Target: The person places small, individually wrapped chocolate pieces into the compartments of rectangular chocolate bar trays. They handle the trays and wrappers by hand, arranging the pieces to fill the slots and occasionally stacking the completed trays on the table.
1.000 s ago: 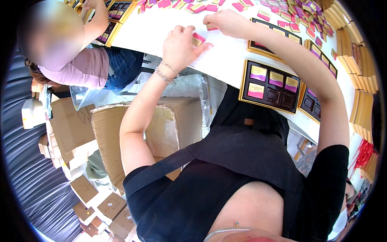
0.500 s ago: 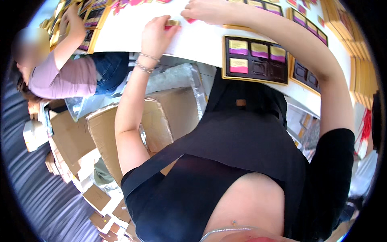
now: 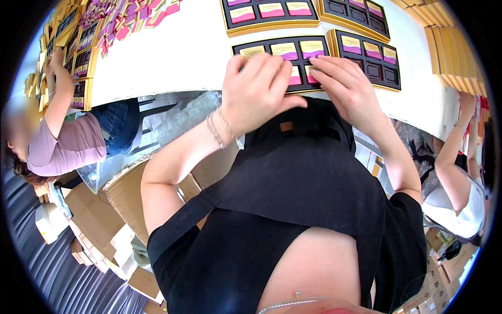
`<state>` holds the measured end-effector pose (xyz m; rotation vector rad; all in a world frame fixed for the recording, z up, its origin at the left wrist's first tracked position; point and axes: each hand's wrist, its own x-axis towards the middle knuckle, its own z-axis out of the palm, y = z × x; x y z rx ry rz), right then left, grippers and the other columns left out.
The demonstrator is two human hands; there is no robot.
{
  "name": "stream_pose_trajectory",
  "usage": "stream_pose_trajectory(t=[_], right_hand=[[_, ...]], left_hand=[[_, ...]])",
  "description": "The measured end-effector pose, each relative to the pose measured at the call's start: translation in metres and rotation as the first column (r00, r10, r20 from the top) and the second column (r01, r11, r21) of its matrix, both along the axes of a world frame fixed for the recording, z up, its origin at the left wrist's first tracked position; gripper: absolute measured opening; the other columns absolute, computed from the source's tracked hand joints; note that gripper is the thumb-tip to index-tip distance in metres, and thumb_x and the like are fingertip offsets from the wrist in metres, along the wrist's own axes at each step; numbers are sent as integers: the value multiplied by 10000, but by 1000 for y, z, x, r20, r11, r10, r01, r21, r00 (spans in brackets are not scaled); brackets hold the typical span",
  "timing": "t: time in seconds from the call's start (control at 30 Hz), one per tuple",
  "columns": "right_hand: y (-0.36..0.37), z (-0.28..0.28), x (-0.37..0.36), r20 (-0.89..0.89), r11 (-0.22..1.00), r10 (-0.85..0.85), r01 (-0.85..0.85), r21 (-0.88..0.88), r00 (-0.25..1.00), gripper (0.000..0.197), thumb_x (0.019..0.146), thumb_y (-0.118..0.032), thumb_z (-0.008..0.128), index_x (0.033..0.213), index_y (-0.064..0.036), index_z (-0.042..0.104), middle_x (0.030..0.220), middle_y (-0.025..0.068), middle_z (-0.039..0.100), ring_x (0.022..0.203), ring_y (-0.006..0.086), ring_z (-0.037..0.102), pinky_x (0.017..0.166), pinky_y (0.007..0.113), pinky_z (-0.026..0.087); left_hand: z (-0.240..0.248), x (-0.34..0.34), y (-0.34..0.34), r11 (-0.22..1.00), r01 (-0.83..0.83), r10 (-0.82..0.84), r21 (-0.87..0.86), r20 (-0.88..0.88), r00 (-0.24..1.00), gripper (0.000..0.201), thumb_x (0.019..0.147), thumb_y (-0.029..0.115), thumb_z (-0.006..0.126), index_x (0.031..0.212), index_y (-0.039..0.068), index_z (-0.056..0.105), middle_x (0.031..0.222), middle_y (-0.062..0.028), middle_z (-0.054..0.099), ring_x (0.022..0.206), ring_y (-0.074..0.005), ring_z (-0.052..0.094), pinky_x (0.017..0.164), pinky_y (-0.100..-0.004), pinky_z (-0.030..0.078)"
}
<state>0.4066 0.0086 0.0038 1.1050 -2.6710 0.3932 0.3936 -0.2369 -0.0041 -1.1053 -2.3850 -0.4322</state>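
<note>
A dark chocolate tray in a gold-edged box [image 3: 269,45] lies at the table's front edge, with wrapped chocolates in gold with purple or pink ends. My left hand [image 3: 253,94] is over its left side, fingers bent and thumb stretched away, hiding the lower left cell. Its fingertips are beside a pink wrapped chocolate [image 3: 294,77] in the lower middle cell. My right hand [image 3: 348,89] rests its outstretched fingers at the right end, touching another pink wrapped chocolate [image 3: 312,75] in the lower right cell. Its thumb is hidden. No chocolate shows lifted in either hand.
A partly filled chocolate box [image 3: 366,65] lies close on the right, with more boxes behind. Loose wrapped chocolates [image 3: 125,26] are heaped far left on the white table [image 3: 172,63]. Gold boxes [image 3: 455,63] are stacked at right. People work at both sides; cardboard cartons [image 3: 128,196] stand at left.
Both hands have come back from the far part of the table to the front tray. The pink chocolates they had hold of or reached for are no longer lifted; pink ones now show in two more lower cells.
</note>
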Motion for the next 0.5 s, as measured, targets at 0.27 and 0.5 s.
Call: stream_pose_trajectory(t=[0.27, 0.5], right_hand=[[0, -11, 16, 78, 985, -47, 34, 168, 996, 792, 789, -511, 660, 1396, -33, 487, 1510, 101, 435, 1457, 232, 326, 1203, 559, 148], [11, 35, -28, 210, 987, 10, 25, -161, 978, 586, 843, -291, 723, 1348, -48, 554, 1386, 146, 564, 1311, 310, 521, 1094, 450, 416]], left_hand=[[-22, 17, -2, 985, 27, -10, -172, 98, 995, 484, 855, 175, 669, 1317, 55, 590, 1368, -102, 587, 1333, -228, 510, 1171, -523, 273], [22, -6, -30, 978, 99, -150, 181, 292, 945, 682, 757, 173, 780, 1360, -13, 522, 1412, -172, 533, 1325, -318, 509, 1118, -486, 382]])
